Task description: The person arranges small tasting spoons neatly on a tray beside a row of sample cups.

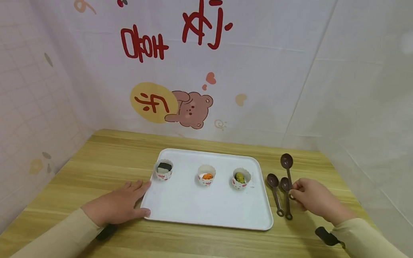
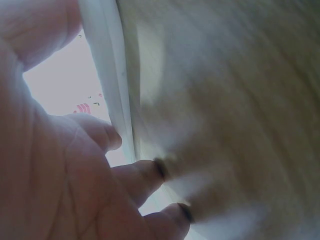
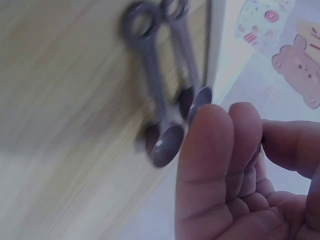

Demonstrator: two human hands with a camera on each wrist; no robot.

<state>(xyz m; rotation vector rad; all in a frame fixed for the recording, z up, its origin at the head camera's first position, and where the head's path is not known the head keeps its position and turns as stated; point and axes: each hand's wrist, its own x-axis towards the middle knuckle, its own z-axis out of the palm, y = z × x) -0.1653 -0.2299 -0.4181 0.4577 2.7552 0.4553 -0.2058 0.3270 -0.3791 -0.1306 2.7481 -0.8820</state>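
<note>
My right hand [image 1: 316,198] pinches the handle of a dark brown spoon [image 1: 287,161] between thumb and fingers, at the tray's right. Two similar brown spoons [image 1: 272,181] with round bowls and ring-ended handles lie beside it on the table; the right wrist view shows these spoons [image 3: 167,142] next to the fingertips, while the pinched handle is mostly hidden there. At the left, my left hand [image 1: 116,202] rests with spread fingers on the edge of a white tray [image 1: 193,212]. In the left wrist view, the fingers [image 2: 137,177] lie along the tray's rim [image 2: 107,55].
On the tray stand three paper cups: one with black and white pieces [image 1: 162,176], one with orange pieces [image 1: 206,176] and one with green pieces [image 1: 240,183]. A wooden table [image 1: 198,248] carries everything. Printed cloth [image 1: 268,69] hangs behind and along both sides.
</note>
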